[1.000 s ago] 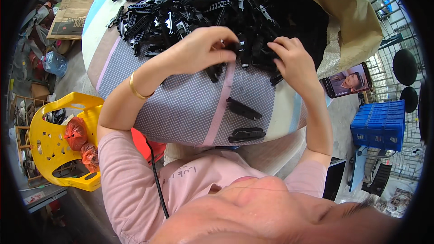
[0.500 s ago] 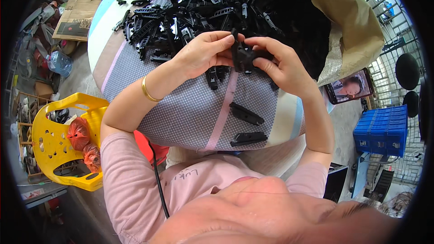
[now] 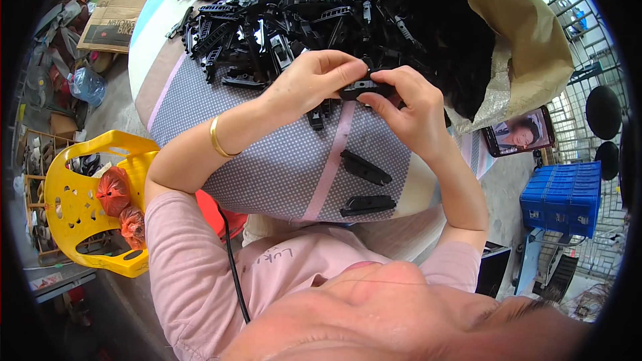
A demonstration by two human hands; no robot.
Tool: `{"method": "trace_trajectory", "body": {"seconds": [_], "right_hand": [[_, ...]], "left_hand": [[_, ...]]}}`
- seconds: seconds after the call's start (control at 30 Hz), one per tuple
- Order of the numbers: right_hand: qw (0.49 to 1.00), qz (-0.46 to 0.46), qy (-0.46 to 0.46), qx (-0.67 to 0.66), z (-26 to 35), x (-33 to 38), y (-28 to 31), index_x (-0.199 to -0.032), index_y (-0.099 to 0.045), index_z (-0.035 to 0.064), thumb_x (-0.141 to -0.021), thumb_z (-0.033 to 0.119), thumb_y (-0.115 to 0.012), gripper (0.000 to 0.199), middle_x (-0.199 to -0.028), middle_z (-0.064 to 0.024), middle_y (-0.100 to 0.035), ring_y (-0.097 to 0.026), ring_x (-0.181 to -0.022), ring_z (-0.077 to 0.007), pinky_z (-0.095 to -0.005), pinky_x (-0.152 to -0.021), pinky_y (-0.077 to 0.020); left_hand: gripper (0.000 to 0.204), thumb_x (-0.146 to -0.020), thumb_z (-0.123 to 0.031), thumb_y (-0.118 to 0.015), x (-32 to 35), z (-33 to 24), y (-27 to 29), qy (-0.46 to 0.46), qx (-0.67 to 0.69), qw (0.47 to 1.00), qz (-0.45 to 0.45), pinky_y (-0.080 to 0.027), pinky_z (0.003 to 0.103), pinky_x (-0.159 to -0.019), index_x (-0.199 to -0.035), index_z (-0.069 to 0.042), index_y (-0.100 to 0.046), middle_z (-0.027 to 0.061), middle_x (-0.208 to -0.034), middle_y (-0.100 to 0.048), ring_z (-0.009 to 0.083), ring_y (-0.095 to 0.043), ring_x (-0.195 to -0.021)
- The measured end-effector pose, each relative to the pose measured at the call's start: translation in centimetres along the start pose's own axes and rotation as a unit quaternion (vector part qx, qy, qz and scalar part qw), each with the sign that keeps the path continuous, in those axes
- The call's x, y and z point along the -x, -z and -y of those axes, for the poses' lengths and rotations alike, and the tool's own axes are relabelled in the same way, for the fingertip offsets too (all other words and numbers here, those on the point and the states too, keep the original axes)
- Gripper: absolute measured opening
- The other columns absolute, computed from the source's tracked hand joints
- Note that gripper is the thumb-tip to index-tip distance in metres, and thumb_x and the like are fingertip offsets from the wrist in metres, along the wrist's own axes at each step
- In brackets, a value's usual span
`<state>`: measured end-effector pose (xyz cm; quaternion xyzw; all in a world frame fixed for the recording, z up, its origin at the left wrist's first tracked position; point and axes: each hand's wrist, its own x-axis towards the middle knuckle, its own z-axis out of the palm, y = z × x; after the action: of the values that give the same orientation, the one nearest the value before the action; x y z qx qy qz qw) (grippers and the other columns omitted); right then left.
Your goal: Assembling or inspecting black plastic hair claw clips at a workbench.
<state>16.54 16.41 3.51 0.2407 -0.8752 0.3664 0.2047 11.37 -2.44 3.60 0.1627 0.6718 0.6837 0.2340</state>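
Between the fingertips of my left hand and my right hand is a long black plastic part, lying roughly crosswise. Both hands are closed on it, thumbs toward me, and the fingers hide its ends. Beyond them spreads a heap of similar black plastic parts, some with ladder-like slots. Nearer me, two black parts lie apart on the patterned tablecloth: a slanted one and one close to the edge.
A large brown paper sack with a dark inside gapes at the far right. Beside the table's right edge is a phone with a lit screen; a blue crate stands below. On the left are a yellow chair with red bags and a cardboard sheet.
The black part has turned from upright to lying crosswise between my fingers. My hands have shifted slightly, still gripping it. The two parts near the edge have stayed put.
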Motion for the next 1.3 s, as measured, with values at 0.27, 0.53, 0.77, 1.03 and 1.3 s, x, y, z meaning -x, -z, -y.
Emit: {"method": "trace_trajectory", "body": {"seconds": [0.27,0.53,0.77,1.03,1.3], "right_hand": [[0.999,-0.048,0.026,0.002,-0.5,0.4,0.1,-0.101,-0.063,0.0011,-0.072,0.009,-0.076,0.032,-0.092,-0.0112,-0.062,-0.063,-0.076,-0.0172,-0.0241,-0.059,-0.0515],[0.995,0.036,0.060,0.067,-1.3,-0.6,1.5,-0.106,-0.061,0.0005,-0.064,0.018,-0.079,0.049,-0.106,-0.0126,-0.061,-0.060,-0.088,-0.0287,-0.0369,-0.082,-0.0449],[0.988,0.031,0.094,0.120,-1.1,-0.1,1.5,-0.099,-0.061,0.0008,-0.063,0.017,-0.079,0.043,-0.090,-0.0114,-0.064,-0.060,-0.084,-0.0285,-0.0363,-0.077,-0.0451],[0.994,0.049,0.062,0.077,-1.5,0.2,1.8,-0.094,-0.062,0.0006,-0.063,0.012,-0.078,0.037,-0.084,-0.0123,-0.064,-0.059,-0.075,-0.0294,-0.0362,-0.070,-0.0462],[0.962,0.112,-0.159,-0.193,-3.9,-0.4,4.6,-0.101,-0.065,-0.0015,-0.081,0.009,-0.068,0.023,-0.088,-0.0058,-0.064,-0.061,-0.079,-0.0109,-0.0234,-0.068,-0.0483]], "left_hand": [[0.048,-0.079,-0.011,-0.071,0.2,-0.6,0.7,-0.100,-0.192,0.975,0.053,-0.049,0.020,-0.070,-0.122,0.003,-0.055,0.0051,-0.101,-0.065,0.0060,-0.058,-0.080],[0.046,-0.074,-0.003,-0.067,0.6,-1.0,0.3,-0.239,-0.384,0.891,0.048,-0.052,0.026,-0.068,-0.119,-0.003,-0.058,0.0160,-0.095,-0.066,0.0206,-0.064,-0.074],[0.044,-0.073,-0.003,-0.069,0.4,0.3,0.2,-0.333,-0.385,0.860,0.038,-0.054,0.029,-0.068,-0.115,-0.003,-0.059,0.0165,-0.094,-0.066,0.0249,-0.066,-0.075],[0.041,-0.073,-0.005,-0.071,0.6,0.2,-0.1,-0.327,-0.377,0.865,0.039,-0.054,0.029,-0.065,-0.113,-0.002,-0.061,0.0159,-0.093,-0.066,0.0237,-0.066,-0.071],[0.037,-0.076,-0.012,-0.070,1.5,0.2,-1.5,-0.092,-0.330,0.908,0.240,-0.050,0.032,-0.079,-0.111,-0.003,-0.062,0.0146,-0.100,-0.065,0.0266,-0.063,-0.086]]}}
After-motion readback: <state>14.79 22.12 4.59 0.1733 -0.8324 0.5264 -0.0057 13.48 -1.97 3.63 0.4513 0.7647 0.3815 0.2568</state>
